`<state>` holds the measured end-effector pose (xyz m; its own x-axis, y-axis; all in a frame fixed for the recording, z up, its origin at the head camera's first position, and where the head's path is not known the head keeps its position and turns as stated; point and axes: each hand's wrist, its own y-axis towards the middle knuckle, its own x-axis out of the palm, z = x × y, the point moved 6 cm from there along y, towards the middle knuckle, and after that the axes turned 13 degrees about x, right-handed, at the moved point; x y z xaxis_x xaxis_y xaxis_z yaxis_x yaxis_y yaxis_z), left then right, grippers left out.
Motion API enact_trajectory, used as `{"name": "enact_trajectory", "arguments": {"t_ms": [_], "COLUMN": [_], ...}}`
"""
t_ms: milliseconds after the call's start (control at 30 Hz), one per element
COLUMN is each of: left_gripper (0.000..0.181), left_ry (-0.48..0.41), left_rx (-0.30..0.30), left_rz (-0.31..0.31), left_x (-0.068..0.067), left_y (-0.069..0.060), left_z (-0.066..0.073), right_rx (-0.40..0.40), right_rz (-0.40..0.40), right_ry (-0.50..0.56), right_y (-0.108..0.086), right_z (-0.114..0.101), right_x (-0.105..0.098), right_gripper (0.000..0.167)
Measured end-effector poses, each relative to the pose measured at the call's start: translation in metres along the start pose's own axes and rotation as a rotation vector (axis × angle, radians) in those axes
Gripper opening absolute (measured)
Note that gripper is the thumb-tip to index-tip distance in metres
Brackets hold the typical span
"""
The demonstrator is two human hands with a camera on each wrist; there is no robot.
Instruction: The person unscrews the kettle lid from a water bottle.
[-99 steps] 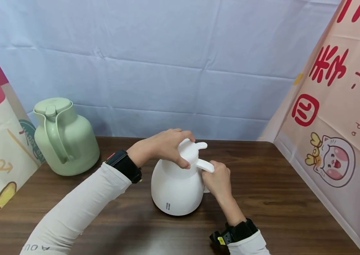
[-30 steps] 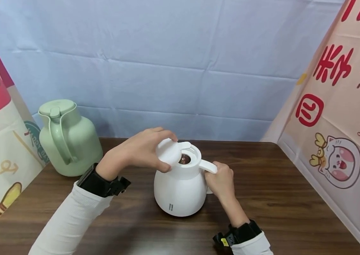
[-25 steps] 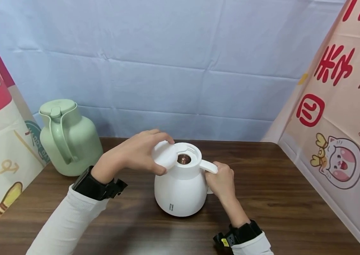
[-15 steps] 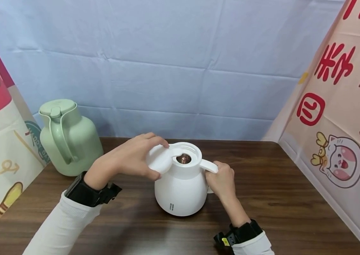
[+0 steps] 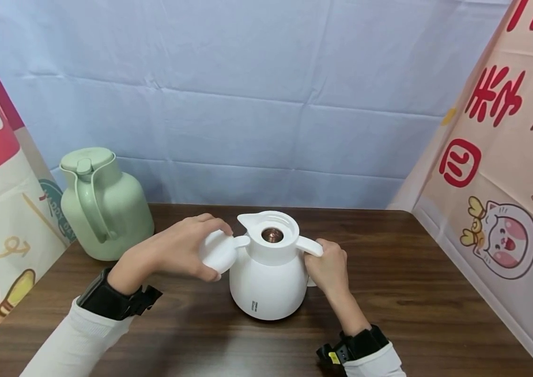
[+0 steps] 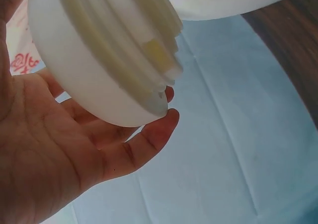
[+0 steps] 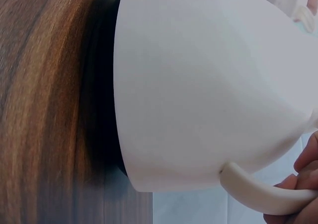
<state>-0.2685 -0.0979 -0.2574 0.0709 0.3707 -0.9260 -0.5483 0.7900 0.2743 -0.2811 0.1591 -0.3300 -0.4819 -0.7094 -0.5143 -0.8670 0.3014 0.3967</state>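
A white thermos jug (image 5: 267, 288) stands upright on the wooden table, its round mouth uncovered and its spout turned left. My right hand (image 5: 326, 267) grips the jug's handle (image 7: 271, 196) on the right side. Just left of the jug, my left hand (image 5: 178, 248) holds the white lid (image 5: 219, 251) between thumb and fingers, tilted and off the mouth, with its tab pointing at the jug. In the left wrist view the ridged screw part of the lid (image 6: 119, 30) shows, and the left hand's fingers (image 6: 149, 142) curl round its edge.
A light green thermos jug (image 5: 106, 209) with its lid on stands at the back left of the brown wooden table (image 5: 417, 303). A pale blue cloth (image 5: 228, 104) hangs behind. Printed cloths (image 5: 497, 183) flank both sides.
The lid came off the white jug's mouth in my left hand, which has since moved left and down with it. My right hand has stayed on the handle; the jug stands where it was.
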Motion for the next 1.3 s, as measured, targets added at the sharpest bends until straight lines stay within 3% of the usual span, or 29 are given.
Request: {"name": "enact_trajectory", "arguments": {"t_ms": [300, 533, 700, 1000, 1300], "left_gripper": [0.067, 0.083, 0.079, 0.074, 0.082], "left_ry": [-0.033, -0.017, -0.040, -0.104, -0.093], "left_rx": [-0.057, -0.116, -0.132, -0.223, -0.290], "left_rz": [-0.042, -0.096, -0.114, -0.195, -0.277], "left_x": [0.016, 0.029, 0.038, 0.057, 0.064], "left_y": [-0.013, -0.021, -0.024, -0.033, -0.038], "left_z": [-0.016, -0.028, -0.035, -0.049, -0.058], "right_rx": [0.004, 0.031, 0.037, 0.047, 0.020], "right_rz": [-0.002, -0.017, -0.012, -0.018, -0.016], "right_ry": [0.011, 0.011, 0.005, -0.021, 0.002], "right_y": [-0.001, 0.000, 0.000, -0.001, 0.000], "right_z": [0.000, 0.001, 0.002, 0.004, 0.002], "right_x": [0.000, 0.001, 0.001, 0.000, 0.001], "right_gripper": [0.034, 0.033, 0.031, 0.030, 0.033]}}
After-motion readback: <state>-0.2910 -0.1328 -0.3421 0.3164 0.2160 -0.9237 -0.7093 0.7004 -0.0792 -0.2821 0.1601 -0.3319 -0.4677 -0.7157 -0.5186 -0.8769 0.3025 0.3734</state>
